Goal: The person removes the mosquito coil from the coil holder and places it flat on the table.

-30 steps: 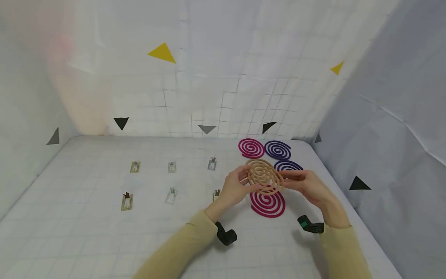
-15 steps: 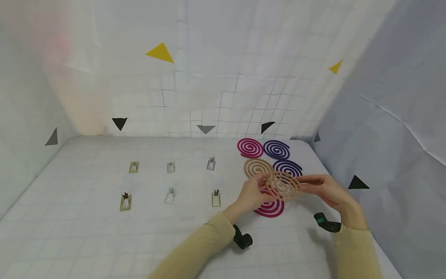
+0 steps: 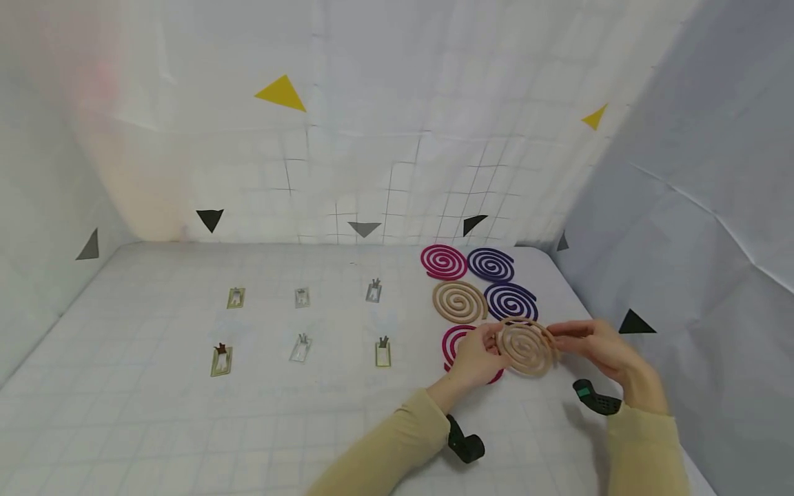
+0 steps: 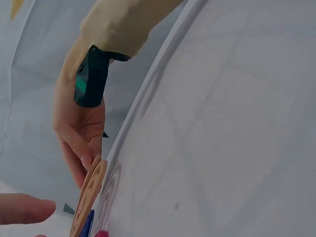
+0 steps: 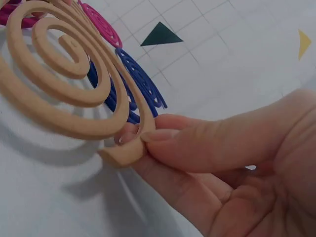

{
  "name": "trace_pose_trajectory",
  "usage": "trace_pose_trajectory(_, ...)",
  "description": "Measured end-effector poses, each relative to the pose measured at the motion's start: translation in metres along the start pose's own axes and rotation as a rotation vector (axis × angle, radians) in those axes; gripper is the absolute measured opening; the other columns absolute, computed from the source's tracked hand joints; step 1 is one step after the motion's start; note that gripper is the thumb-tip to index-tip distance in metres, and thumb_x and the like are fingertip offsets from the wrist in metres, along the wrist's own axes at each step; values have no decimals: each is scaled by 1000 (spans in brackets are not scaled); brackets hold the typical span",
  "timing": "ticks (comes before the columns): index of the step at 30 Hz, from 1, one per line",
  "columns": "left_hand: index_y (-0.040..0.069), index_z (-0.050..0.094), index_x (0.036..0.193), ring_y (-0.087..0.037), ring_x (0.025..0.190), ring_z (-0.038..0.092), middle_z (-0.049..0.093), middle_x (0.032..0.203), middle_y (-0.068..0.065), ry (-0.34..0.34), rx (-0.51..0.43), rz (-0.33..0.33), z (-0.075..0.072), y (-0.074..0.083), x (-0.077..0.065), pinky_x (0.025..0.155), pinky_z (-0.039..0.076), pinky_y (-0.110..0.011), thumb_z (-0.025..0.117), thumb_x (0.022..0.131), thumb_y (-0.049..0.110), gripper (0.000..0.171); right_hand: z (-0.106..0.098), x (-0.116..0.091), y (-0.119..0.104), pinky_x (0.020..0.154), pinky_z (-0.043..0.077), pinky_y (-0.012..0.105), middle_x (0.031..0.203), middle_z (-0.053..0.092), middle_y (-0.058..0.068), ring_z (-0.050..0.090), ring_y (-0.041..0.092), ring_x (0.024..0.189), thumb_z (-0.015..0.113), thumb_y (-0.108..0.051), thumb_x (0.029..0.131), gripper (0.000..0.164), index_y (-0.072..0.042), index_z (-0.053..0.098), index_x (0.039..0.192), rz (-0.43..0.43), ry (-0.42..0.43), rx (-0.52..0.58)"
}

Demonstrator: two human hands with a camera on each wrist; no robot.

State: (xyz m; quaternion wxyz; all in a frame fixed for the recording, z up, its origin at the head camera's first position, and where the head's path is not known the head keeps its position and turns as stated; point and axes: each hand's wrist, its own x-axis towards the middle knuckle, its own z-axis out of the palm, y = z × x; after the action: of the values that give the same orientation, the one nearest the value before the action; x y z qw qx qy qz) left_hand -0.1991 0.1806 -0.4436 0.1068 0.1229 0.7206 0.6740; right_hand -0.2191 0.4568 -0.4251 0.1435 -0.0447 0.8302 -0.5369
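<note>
Between both hands a tan mosquito coil (image 3: pixel 527 348) is held over the right part of the table. My right hand (image 3: pixel 611 351) pinches its outer end between thumb and fingers, seen closely in the right wrist view, where the outer turn (image 5: pixel 126 150) stands apart from the inner ones. My left hand (image 3: pixel 476 358) grips the opposite edge, thumb in front and fingers behind. Below that hand lies a magenta coil (image 3: pixel 451 337), partly covered. Behind it are another tan coil (image 3: pixel 459 302), two dark blue coils (image 3: pixel 511 302) and a second magenta coil (image 3: pixel 443 262), all flat.
Several small metal coil stands are spread over the left and middle table, among them a gold one (image 3: pixel 221 361) and a silver one (image 3: pixel 301 349). White sheeting (image 3: pixel 713 207) walls the right side and back, marked with black and yellow triangles.
Both hands have carried the tan coil to the right and nearer me, off the other tan coil, which now shows whole. The front gold stand, hidden by the left hand before, is uncovered.
</note>
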Motion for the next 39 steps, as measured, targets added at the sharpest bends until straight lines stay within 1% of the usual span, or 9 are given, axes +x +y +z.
trace_pose_trajectory(5,1,60,132,-15,114,65,68,128,-12,0,52,7,9,1,-6,95,53,-20,75,84,6,51,-4,-3,0,82,56,22,112,73,-4,66,3,99,69,-14,93,49,15,55,131,32,33,-64)
trace_pose_trajectory(8,4,61,130,-9,104,65,70,123,-10,-6,94,6,12,2,-9,88,51,-15,76,85,12,48,-7,-4,-2,81,56,24,115,72,3,66,3,97,69,-15,93,49,13,57,131,46,45,-128)
trace_pose_trajectory(13,4,62,126,-4,86,56,71,106,-6,-32,90,-25,17,4,-13,76,46,-12,74,84,11,44,-8,-4,-4,81,57,25,118,70,16,67,5,95,67,-12,93,45,12,58,131,112,43,-195)
trace_pose_trajectory(15,5,61,128,-5,91,59,71,109,-6,-42,83,-47,19,7,-15,80,47,-14,73,84,12,46,-7,-5,-5,80,56,24,118,70,18,67,6,95,66,-10,93,44,12,58,130,125,48,-211)
trace_pose_trajectory(18,7,59,132,-8,109,64,70,122,-7,-58,68,-75,21,10,-17,91,49,-16,71,85,13,50,-5,-4,-8,79,55,24,120,69,21,67,6,95,65,-7,93,44,12,57,132,121,65,-254)
trace_pose_trajectory(21,8,57,135,-16,125,60,63,136,-9,-71,50,-102,22,13,-18,101,48,-22,71,85,14,52,-1,-2,-12,78,54,27,121,68,22,66,6,94,63,-5,91,47,10,54,135,122,97,-299)
trace_pose_trajectory(29,14,56,136,-12,110,61,64,131,-5,-84,94,-152,21,16,-19,89,52,-24,71,84,18,54,8,2,-13,78,54,31,122,67,24,66,13,94,61,-3,92,49,10,51,138,153,141,-323)
trace_pose_trajectory(33,14,56,136,-7,97,57,65,125,-3,-91,92,-149,21,14,-18,83,50,-22,71,84,18,54,10,2,-15,78,53,33,120,67,25,66,16,95,61,-2,91,49,10,51,137,169,156,-342)
trace_pose_trajectory(39,14,56,136,-5,92,54,65,118,-1,-82,95,-144,22,13,-18,80,49,-21,70,84,17,54,9,4,-14,80,53,33,117,68,24,66,20,94,61,-1,89,49,10,51,136,182,164,-356)
